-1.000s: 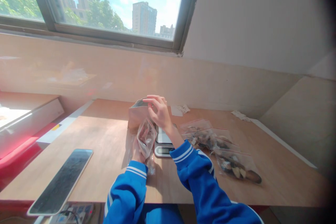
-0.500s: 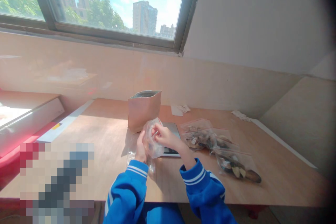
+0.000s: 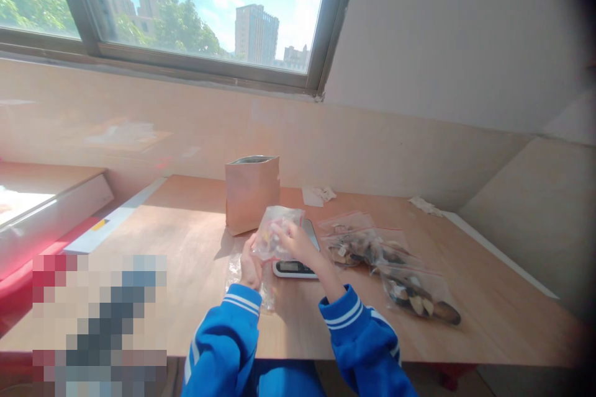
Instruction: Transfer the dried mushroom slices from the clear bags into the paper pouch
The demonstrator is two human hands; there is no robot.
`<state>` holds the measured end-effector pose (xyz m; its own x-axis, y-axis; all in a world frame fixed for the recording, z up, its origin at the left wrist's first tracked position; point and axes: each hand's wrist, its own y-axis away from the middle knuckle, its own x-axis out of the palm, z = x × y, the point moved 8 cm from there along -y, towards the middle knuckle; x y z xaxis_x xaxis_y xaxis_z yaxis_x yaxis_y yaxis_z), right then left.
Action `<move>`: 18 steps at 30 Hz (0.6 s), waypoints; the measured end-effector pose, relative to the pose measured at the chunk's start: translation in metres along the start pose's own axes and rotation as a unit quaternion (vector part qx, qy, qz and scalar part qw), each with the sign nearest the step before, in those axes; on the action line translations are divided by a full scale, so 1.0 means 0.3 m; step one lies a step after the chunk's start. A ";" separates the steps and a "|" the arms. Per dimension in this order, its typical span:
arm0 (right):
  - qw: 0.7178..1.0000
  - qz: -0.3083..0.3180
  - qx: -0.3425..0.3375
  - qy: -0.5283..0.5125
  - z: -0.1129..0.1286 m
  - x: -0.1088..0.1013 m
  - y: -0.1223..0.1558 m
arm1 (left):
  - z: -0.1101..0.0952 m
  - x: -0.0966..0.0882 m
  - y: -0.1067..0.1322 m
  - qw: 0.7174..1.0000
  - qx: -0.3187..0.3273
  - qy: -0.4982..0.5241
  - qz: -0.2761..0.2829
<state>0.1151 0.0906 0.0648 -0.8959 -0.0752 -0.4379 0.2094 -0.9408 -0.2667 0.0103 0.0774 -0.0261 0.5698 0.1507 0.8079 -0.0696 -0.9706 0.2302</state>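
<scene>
A clear zip bag with a red seal strip is held between my hands, over the kitchen scale. My left hand grips its lower left side, fingers closed round the edge. My right hand pinches or presses the front of the bag; its fingertips are partly hidden by the plastic. Something small and yellowish shows inside, too blurred to name. Under the bag lies the scale, its dark display facing me. Just behind stands an upright brown paper pouch with its silvery mouth open.
Several zip bags of dark and pale dried pieces lie on the right of the wooden table. Crumpled clear plastic lies by my left wrist. White paper scraps rest near the wall.
The bag has been tilted and flattened, uncovering more of the scale's display. My right hand has shifted slightly right and down along it. The pouch looks slightly turned and straighter.
</scene>
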 end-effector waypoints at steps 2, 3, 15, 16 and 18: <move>0.999 0.023 0.016 0.019 -0.004 0.007 0.008 | -0.001 0.015 -0.001 1.000 -0.001 -0.007 0.015; 0.999 0.038 0.017 0.024 -0.002 0.013 0.013 | -0.002 0.018 -0.002 1.000 0.001 -0.010 0.015; 0.989 0.136 -0.054 -0.029 0.028 0.085 0.045 | 0.008 0.026 -0.014 0.999 -0.026 -0.025 0.025; 0.989 0.133 -0.049 -0.032 0.024 0.088 0.046 | 0.009 0.029 -0.014 0.999 -0.030 -0.025 0.031; 0.991 0.119 -0.037 -0.038 0.016 0.091 0.047 | 0.008 0.031 -0.010 0.998 -0.034 -0.025 0.036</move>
<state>0.0918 0.0736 0.0531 -0.8435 -0.3199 -0.4314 0.4448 -0.8663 -0.2273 0.0177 0.0814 -0.0207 0.6010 0.0695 0.7962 -0.1665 -0.9635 0.2098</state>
